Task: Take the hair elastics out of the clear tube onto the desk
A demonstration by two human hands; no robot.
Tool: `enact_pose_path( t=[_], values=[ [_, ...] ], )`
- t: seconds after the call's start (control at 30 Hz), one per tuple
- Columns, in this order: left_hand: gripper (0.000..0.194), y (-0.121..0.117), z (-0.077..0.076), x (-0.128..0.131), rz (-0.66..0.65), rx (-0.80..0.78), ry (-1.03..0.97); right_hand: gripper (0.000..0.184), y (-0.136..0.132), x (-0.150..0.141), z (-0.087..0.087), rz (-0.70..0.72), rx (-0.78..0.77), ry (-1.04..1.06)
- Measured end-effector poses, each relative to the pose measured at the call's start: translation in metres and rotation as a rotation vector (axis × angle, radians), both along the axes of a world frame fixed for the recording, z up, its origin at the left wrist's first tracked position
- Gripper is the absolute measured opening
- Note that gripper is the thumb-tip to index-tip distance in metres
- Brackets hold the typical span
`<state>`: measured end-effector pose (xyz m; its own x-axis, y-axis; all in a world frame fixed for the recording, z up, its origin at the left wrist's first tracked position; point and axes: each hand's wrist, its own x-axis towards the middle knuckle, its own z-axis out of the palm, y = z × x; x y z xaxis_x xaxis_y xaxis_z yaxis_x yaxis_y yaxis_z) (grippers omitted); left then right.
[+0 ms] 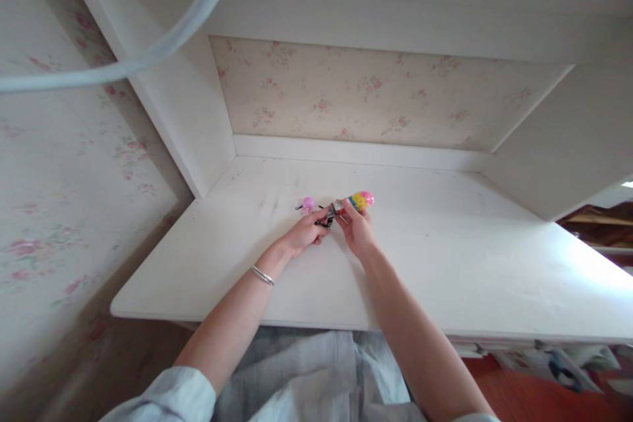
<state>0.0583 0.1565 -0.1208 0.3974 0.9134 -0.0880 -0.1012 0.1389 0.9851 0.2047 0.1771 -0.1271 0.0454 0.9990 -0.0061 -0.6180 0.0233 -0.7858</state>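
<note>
Over the white desk my two hands meet in front of me. My right hand [361,232] is closed around a small, rounded, glossy item in pink, yellow and blue [363,200], with its pink end pointing right. A silvery, clear-looking part [337,206] runs from it toward my left hand [305,232]. The fingers of my left hand are closed on a small black, bumpy item [325,221], too small to name. Just behind my left hand lies a small pink-purple thing [308,204] with a black loop at its left. The fingers partly cover both held items.
The white desk [237,250] is bordered by a back ledge [356,151] and side panels. Floral wallpaper [321,92] covers the wall behind. A pale curved tube [163,49] crosses the upper left. Shelves [603,221] stand at right; several items [564,369] lie below the front edge.
</note>
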Motion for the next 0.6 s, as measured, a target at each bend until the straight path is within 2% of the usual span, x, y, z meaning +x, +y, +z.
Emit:
enact_pose_path(
  t=[0.1, 0.2, 0.3, 0.43, 0.6],
  values=[
    [0.070, 0.000, 0.000, -0.003, -0.068, -0.008, -0.017, 0.023, -0.002, -0.001, 0.002, 0.090, 0.004, 0.014],
    [0.064, 0.000, 0.001, -0.004, -0.103, -0.012, -0.029, 0.022, -0.004, -0.002, 0.002, 0.177, 0.003, 0.005],
    [0.054, -0.001, 0.003, -0.002, -0.115, -0.011, -0.043, 0.021, -0.005, -0.002, 0.002, 0.199, 0.018, -0.021],
    [0.041, -0.001, 0.004, 0.001, -0.041, -0.002, -0.038, 0.021, -0.004, 0.000, 0.002, 0.145, 0.027, -0.017],
    [0.040, 0.002, 0.000, 0.007, 0.129, 0.027, 0.004, 0.023, -0.001, -0.001, 0.001, 0.090, 0.013, -0.016]
  ],
)
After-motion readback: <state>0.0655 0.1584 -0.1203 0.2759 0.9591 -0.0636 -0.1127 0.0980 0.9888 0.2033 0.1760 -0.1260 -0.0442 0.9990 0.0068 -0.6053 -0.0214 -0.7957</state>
